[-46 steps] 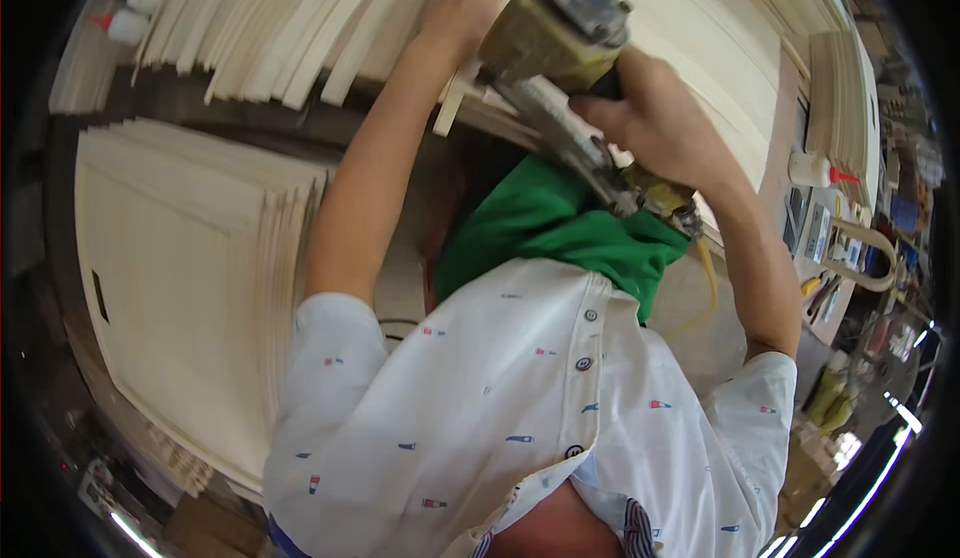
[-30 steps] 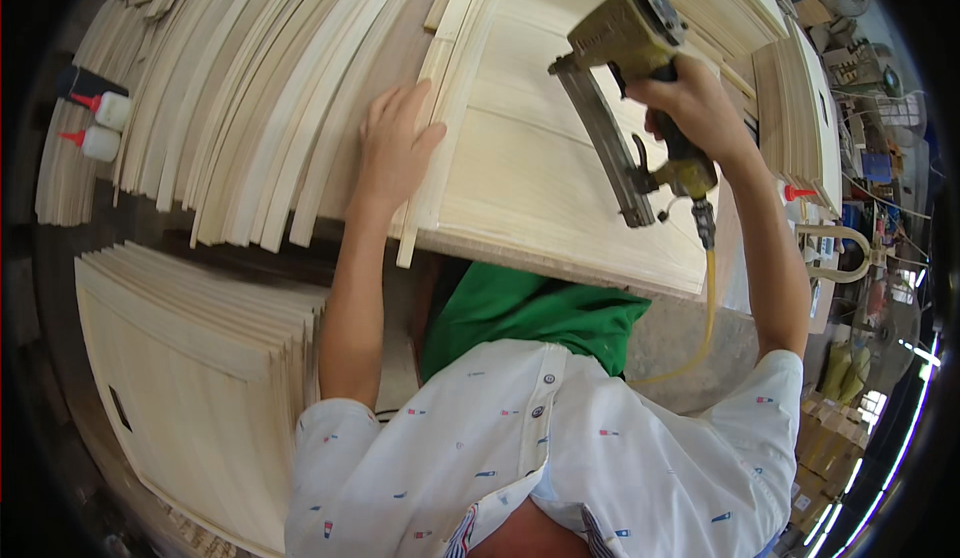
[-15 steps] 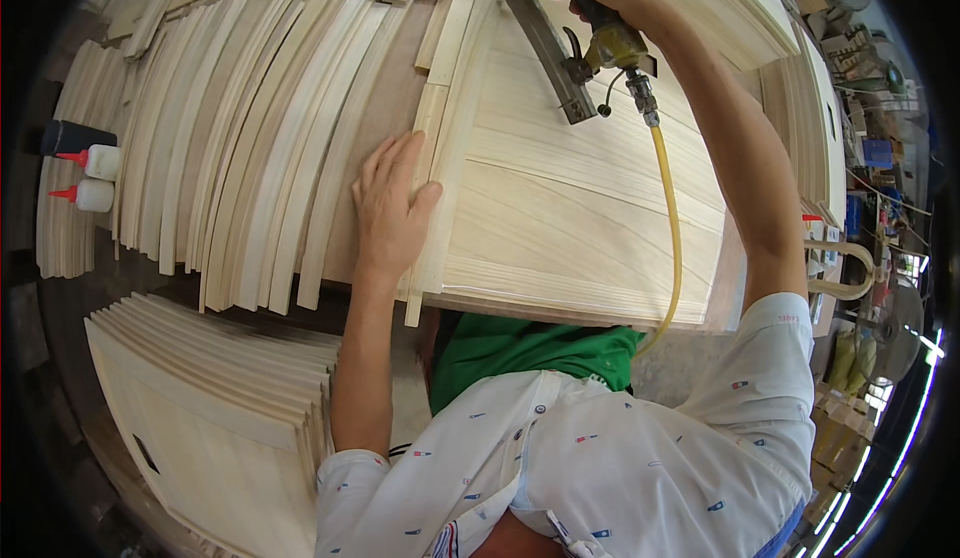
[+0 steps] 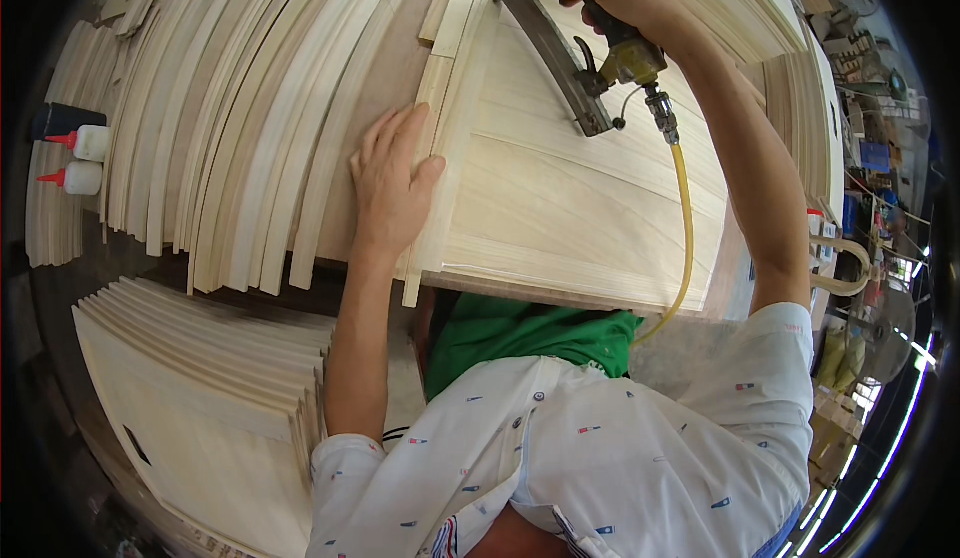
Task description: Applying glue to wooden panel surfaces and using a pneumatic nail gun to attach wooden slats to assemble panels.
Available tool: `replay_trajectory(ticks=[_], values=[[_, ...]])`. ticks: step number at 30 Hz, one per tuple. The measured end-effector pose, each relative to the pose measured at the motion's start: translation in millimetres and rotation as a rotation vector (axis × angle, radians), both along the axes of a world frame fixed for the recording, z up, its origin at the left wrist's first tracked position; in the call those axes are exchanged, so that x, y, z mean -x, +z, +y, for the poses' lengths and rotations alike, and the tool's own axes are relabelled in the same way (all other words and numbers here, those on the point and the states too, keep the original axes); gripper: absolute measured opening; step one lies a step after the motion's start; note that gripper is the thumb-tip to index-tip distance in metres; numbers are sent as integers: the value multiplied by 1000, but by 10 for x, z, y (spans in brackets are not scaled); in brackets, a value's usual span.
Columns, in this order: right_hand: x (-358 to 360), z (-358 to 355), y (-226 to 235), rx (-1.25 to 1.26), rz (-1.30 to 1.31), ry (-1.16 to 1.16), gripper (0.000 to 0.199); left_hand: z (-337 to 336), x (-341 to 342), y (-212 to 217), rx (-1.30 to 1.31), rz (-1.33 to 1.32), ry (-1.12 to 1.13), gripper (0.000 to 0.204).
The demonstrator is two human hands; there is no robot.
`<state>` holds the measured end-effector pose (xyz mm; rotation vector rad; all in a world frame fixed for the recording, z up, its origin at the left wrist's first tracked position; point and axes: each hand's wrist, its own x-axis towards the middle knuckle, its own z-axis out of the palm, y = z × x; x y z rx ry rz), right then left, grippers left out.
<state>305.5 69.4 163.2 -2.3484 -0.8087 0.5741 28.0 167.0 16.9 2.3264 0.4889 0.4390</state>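
Observation:
A pale wooden panel (image 4: pixel 570 198) lies on the bench, with a wood strip (image 4: pixel 432 93) along its left edge. My left hand (image 4: pixel 395 178) rests against that strip, fingers stretched forward and thumb apart on its near part. At the far side of the panel, my right hand (image 4: pixel 625 3) is wrapped round the grip of a nail gun (image 4: pixel 632 56). The gun's long magazine (image 4: pixel 560 63) slants across the panel, and its nose sits by the strip's far part, partly cut off by the picture's top. A yellow air hose (image 4: pixel 688 228) runs from the gun's handle down over the bench's near edge.
Many loose wood strips (image 4: pixel 250 138) lie side by side at the left. Two white glue bottles (image 4: pixel 82 178) with red tips stand beyond them. Stacked panels (image 4: pixel 200 398) lean below left. More boards (image 4: pixel 795 108) and a cluttered shelf area (image 4: pixel 870 158) are at the right.
The whole view has shifted slightly, with the bench a little higher in it. Both hands keep their places: the left on the strip, the right on the nail gun.

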Motion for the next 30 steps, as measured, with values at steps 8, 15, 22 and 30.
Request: replay_trajectory(ticks=[8, 15, 22, 30], values=[[212, -246, 99, -61, 15, 32, 17, 2, -17, -44, 46, -56, 5, 57], [468, -265, 92, 46, -11, 56, 19, 11, 7, -16, 34, -34, -2, 56], [462, -263, 15, 66, -18, 30, 20, -1, -3, -21, 42, -37, -5, 57], [560, -284, 18, 44, 31, 21, 21, 30, 0, -75, 13, -51, 4, 56]])
